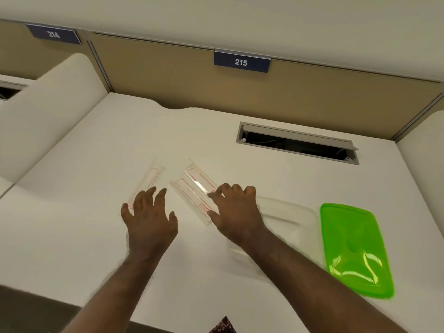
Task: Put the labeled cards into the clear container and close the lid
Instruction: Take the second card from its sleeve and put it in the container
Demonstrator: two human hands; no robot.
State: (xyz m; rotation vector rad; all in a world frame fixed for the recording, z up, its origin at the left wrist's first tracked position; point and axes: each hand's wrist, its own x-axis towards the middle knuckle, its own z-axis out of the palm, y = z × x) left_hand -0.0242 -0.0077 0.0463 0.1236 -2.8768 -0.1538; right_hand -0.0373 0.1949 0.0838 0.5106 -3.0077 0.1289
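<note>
Three clear cards with red-outlined labels lie on the white desk. One card (149, 181) is on the left, and my left hand (150, 217) hovers over its near end with fingers spread. Two overlapping cards (195, 188) lie in the middle, and my right hand (236, 210) has curled fingertips resting on their near right end. The clear container (288, 219) sits open on the desk just right of my right hand, partly hidden by my forearm. Its green lid (355, 248) lies flat beside it on the right.
A grey cable slot (298, 144) is cut into the desk at the back right. Beige partition panels carry blue signs, 215 (241, 62) and 214 (54, 34). A rounded white divider (48, 111) rises on the left.
</note>
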